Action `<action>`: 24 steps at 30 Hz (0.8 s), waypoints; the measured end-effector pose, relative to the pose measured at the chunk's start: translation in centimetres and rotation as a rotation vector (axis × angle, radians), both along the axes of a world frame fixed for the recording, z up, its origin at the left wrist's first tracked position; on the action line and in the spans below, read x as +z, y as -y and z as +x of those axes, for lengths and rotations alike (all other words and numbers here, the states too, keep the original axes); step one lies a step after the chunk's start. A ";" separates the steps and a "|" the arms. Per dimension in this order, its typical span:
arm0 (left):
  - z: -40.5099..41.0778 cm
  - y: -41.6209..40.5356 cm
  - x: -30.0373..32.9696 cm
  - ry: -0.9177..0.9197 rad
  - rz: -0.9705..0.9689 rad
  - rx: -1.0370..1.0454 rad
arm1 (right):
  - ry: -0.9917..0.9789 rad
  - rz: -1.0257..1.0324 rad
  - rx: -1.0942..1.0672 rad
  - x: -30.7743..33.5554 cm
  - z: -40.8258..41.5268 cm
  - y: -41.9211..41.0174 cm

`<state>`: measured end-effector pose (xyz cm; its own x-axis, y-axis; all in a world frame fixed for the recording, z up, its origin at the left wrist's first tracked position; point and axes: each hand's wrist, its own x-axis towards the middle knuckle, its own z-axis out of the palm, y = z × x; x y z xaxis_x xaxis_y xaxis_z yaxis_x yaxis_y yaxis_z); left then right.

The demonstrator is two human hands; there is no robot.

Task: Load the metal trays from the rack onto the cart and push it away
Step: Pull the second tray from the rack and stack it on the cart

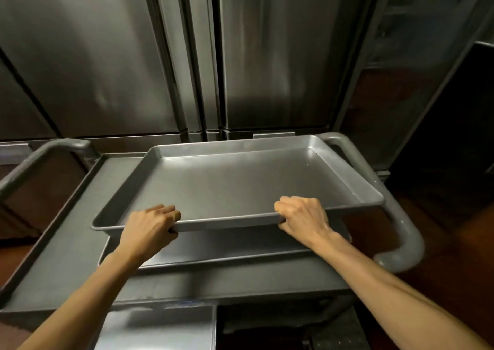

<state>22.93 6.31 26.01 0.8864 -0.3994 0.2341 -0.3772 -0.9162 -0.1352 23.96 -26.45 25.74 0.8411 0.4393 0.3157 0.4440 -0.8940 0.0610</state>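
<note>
Closest to the camera, two bare forearms reach out: the left hand (149, 222) and right hand (302, 216) each curl shut over the near rim of a metal tray (240, 181), held just above a second tray (227, 248) already lying on the cart (61, 256). So loading looks partway done; pushing hasn't started. The rack isn't in view. Steel fridge doors (267, 55) stand right behind the cart, so it probably can't roll forward.

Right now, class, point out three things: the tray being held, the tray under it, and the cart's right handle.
Held tray (240, 178), head view: its bare floor.
Lower tray (227, 245), head view: its floor showing between the wrists.
Cart's right handle (401, 224), head view: the grey bar's outer bend.
</note>
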 end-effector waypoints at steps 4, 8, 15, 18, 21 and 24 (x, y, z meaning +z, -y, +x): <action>-1.0 -0.5 -2.5 -0.035 -0.009 -0.010 | -0.013 -0.018 -0.004 -1.5 -1.0 -0.3; -1.4 -0.9 -3.9 -0.039 -0.012 -0.005 | -0.002 -0.014 -0.006 -2.6 -1.5 -0.7; -1.6 -2.6 -4.4 -0.011 -0.008 0.007 | 0.019 -0.008 -0.003 -3.6 -1.4 -2.4; -1.6 -3.8 -4.8 -0.022 0.013 0.006 | 0.015 -0.003 0.001 -4.4 -1.4 -3.3; -1.7 -4.0 -5.2 -0.040 0.024 -0.004 | 0.025 0.012 0.012 -5.5 -1.4 -3.4; -2.2 -3.4 -5.7 -0.054 0.016 0.000 | 0.019 -0.003 0.035 -6.1 -1.3 -2.8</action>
